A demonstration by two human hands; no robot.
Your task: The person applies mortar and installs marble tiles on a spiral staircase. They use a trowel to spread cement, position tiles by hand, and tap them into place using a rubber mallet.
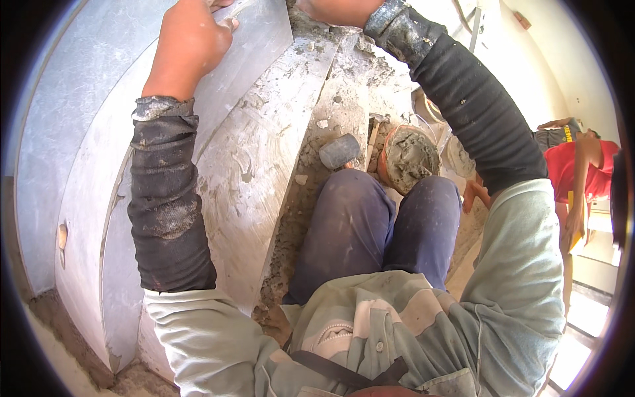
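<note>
My left hand [193,49] is at the top edge, over a large smooth grey tile [254,63]. Its fingers curl inward around something pale and thin, mostly cut off by the frame. My right hand [338,10] is also at the top edge, beside rough mortar at the tile's far end; its fingers are out of view. In front of my knees lies a mallet [338,151] with a dark grey cylindrical head, its handle mostly hidden. Next to it stands an orange-rimmed bucket [411,160] holding wet grey mortar.
Large grey tiles [86,99] curve along the left side, with a small wooden-handled tool [63,245] on one. Mortar crumbs cover the strip beside my legs. At right, a person in a red shirt [579,173] stands near another person in a dark top [554,137].
</note>
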